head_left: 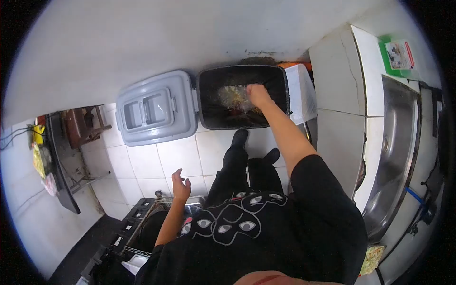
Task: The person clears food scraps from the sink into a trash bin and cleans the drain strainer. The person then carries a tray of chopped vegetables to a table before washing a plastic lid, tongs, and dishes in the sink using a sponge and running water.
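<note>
My right hand [258, 96] is stretched out over a dark bin [209, 121] lined with a black bag. Its fingers are curled closed, and whatever may be in them is hidden. Below it in the bin lies a heap of pale and yellowish scraps [232, 97], too blurred to name. A grey bin lid [185, 128] hangs open to the left of the bin. My left hand [180, 186] is in the air at my left side, fingers apart and holding nothing, above the tiled floor near a wire rack.
To the right stand a tiled counter [337, 76] and a steel sink [392, 156], with a green container [392, 71] at the back. A white box-like object [301, 92] stands beside the bin. The wire rack [142, 228] is close at my left; a dark table [64, 166] is farther left.
</note>
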Motion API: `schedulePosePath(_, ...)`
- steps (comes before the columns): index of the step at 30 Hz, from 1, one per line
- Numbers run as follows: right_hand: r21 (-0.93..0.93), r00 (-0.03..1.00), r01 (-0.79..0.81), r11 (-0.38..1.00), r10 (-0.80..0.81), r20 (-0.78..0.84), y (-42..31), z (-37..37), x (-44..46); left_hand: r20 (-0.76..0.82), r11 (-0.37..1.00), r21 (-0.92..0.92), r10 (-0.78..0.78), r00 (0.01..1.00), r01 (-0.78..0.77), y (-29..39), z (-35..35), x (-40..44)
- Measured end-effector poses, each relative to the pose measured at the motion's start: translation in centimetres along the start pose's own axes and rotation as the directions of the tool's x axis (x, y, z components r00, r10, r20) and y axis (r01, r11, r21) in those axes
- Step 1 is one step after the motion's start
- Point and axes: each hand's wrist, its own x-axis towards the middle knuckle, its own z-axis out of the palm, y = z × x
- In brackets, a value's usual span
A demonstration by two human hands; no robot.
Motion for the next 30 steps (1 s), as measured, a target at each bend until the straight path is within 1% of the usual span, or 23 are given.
schedulePosePath(2, -0.045, 0.992, -0.1, 0.994, 0.096, -0.082, -0.5, 0.2, -2.4, 0.025, 0.999, 0.03, 0.025, 0.999, -0.025, 0.0, -0.3, 0.7)
schedulePosePath(4, 0.004, 0.984, -0.081, 0.997, 0.081, -0.16, -0.5, -0.9, -3.5, 0.075, 0.998, 0.041, 0.047, 0.996, -0.05, 1.4, -0.4, 2.8)
schedulePosePath(5, 0.067, 0.98, -0.008, 0.998, 0.021, -0.196, 0.1, -1.6, -3.8, 0.057, 0.991, 0.033, 0.13, 0.99, -0.132, 2.3, -0.2, 4.1)
schedulePosePath(7, 0.174, 0.95, 0.196, 0.965, -0.143, -0.278, -1.3, -7.7, -8.0, 0.057, 0.976, -0.019, 0.219, 0.974, -0.219, 6.2, -0.3, 6.8)
schedulePosePath(8, 0.178, 0.904, 0.244, 0.953, -0.157, -0.398, -1.8, -9.4, -10.5, 0.08, 0.963, -0.048, 0.267, 0.96, -0.264, 8.0, -0.1, 8.3)
schedulePosePath(10, 0.285, 0.812, 0.303, 0.91, -0.089, -0.577, -3.1, -14.6, -17.2, 0.047, 0.881, -0.03, 0.473, 0.88, -0.472, 11.6, 0.9, 11.4)
schedulePosePath(11, 0.292, 0.763, 0.302, 0.907, -0.046, -0.645, -3.1, -17.6, -21.3, 0.033, 0.804, -0.034, 0.594, 0.804, -0.593, 16.8, 0.9, 12.1)
schedulePosePath(12, 0.298, 0.71, 0.31, 0.903, -0.011, -0.704, -2.8, -20.4, -25.3, 0.13, 0.843, -0.089, 0.538, 0.833, -0.53, 21.3, 1.2, 12.6)
schedulePosePath(14, 0.213, 0.552, 0.204, 0.956, 0.067, -0.831, -0.2, -24.6, -33.5, 0.034, 0.645, -0.179, 0.759, 0.65, -0.743, 29.5, 3.7, 13.0)
schedulePosePath(15, 0.218, 0.495, 0.135, 0.967, 0.125, -0.86, 2.2, -25.9, -37.1, 0.004, 0.527, -0.186, 0.844, 0.536, -0.829, 34.2, 4.6, 12.4)
schedulePosePath(16, 0.208, 0.362, 0.065, 0.976, 0.171, -0.916, 5.3, -26.0, -40.3, -0.036, 0.408, -0.182, 0.907, 0.421, -0.895, 38.9, 5.4, 11.0)
schedulePosePath(17, 0.266, 0.281, -0.045, 0.963, 0.268, -0.922, 8.6, -26.2, -43.9, -0.073, 0.291, -0.164, 0.949, 0.305, -0.943, 42.7, 7.6, 9.6)
schedulePosePath(18, 0.295, 0.215, -0.179, 0.939, 0.33, -0.919, 11.5, -25.7, -47.5, -0.068, 0.243, -0.201, 0.963, 0.261, -0.949, 45.3, 9.3, 8.2)
schedulePosePath(19, 0.327, 0.148, -0.305, 0.894, 0.384, -0.911, 14.5, -25.0, -50.9, -0.09, 0.194, -0.26, 0.97, 0.224, -0.946, 48.0, 10.6, 6.3)
schedulePosePath(20, 0.414, 0.098, -0.418, 0.809, 0.493, -0.864, 18.3, -23.6, -54.0, -0.108, 0.149, -0.317, 0.976, 0.191, -0.937, 50.1, 11.9, 4.6)
schedulePosePath(21, 0.408, 0.045, -0.545, 0.733, 0.512, -0.858, 23.7, -20.6, -57.0, -0.1, 0.123, -0.308, 0.982, 0.161, -0.943, 51.5, 13.4, 3.2)
schedulePosePath(22, 0.601, -0.031, -0.569, 0.561, 0.716, -0.697, 26.2, -19.4, -60.2, -0.093, 0.1, -0.298, 0.987, 0.133, -0.949, 52.8, 15.0, 2.0)
schedulePosePath(23, 0.622, -0.094, -0.676, 0.395, 0.791, -0.605, 29.5, -17.2, -63.5, -0.085, 0.08, -0.287, 0.99, 0.108, -0.955, 53.8, 16.4, 1.1)
schedulePosePath(24, 0.559, -0.114, -0.779, 0.284, 0.812, -0.572, 32.0, -15.7, -66.4, -0.068, 0.118, -0.197, 0.989, 0.133, -0.973, 54.4, 17.5, 0.4)
schedulePosePath(26, 0.498, -0.188, -0.864, 0.073, 0.871, -0.454, 39.3, -10.8, -72.5, -0.035, 0.195, -0.003, 0.98, 0.195, -0.981, 54.5, 19.0, -0.6)
schedulePosePath(27, 0.512, -0.244, -0.859, -0.023, 0.897, -0.368, 43.1, -8.3, -74.6, -0.042, 0.181, -0.015, 0.982, 0.182, -0.983, 54.7, 18.9, -0.8)
schedulePosePath(30, 0.439, -0.322, -0.883, -0.165, 0.894, -0.311, 45.6, -6.5, -76.6, -0.001, 0.195, 0.029, 0.981, 0.195, -0.98, 54.9, 19.1, -1.0)
